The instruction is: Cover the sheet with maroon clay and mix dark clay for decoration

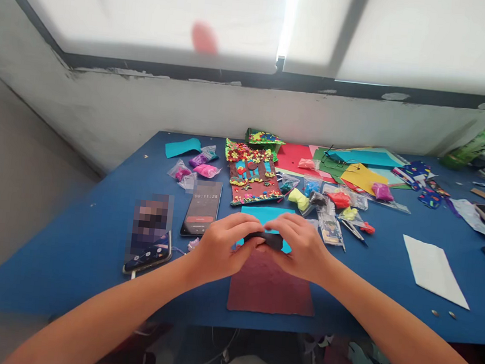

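Note:
My left hand [230,241] and my right hand [299,244] meet over the middle of the table. Between their fingertips they pinch a dark, elongated piece of black modelling clay [274,242]. Below them lies a flat maroon sheet [272,291] with a slightly uneven surface. A bright blue sheet [265,212] shows behind and between the hands, partly hidden by them. Just beyond stands a decorated panel [249,174] covered in colourful bits, with blue window shapes and yellow trim.
Left of the hands are a phone showing a timer [202,209] and another propped phone [150,253]. Small clay bags [338,199], tweezers [353,230] and coloured paper sheets [296,160] lie behind. A white sheet [435,272] is at right, a green bottle [482,142] at back right.

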Demonstrator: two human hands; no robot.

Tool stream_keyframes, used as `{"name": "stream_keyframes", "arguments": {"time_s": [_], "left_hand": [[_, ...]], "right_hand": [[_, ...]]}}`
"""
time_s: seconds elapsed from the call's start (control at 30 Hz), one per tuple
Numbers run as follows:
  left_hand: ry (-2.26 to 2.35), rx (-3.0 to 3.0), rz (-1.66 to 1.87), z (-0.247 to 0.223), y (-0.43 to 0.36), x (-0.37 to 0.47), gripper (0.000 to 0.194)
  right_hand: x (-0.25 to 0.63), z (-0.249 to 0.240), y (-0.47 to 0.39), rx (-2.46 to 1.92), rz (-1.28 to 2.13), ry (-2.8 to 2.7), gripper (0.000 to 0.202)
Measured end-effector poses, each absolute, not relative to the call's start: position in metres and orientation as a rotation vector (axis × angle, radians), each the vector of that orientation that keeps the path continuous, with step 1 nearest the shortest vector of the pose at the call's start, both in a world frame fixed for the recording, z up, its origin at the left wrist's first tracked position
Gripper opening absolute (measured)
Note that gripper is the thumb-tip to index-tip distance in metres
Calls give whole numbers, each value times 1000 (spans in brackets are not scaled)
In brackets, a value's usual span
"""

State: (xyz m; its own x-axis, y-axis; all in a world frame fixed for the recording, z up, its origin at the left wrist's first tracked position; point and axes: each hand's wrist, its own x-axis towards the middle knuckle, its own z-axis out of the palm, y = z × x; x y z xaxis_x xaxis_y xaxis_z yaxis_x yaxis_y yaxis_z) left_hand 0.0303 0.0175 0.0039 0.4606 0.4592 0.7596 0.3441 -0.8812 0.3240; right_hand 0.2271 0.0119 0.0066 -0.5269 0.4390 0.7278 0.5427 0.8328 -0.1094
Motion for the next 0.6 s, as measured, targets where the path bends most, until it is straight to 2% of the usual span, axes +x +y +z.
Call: {"name": "stream_keyframes", "arguments": {"time_s": [0.1, 0.3, 0.6], "left_hand": [[665, 2627, 1445, 5, 18, 31, 10], [707, 2523, 1484, 9, 18, 31, 11], [1053, 1859, 1290, 18, 18, 30, 17]], "right_hand": [[226, 10, 9, -711, -261, -2218, 21], [224, 12, 8, -730, -115, -2182, 5], [228, 13, 15, -888, 53, -1937, 12]]}}
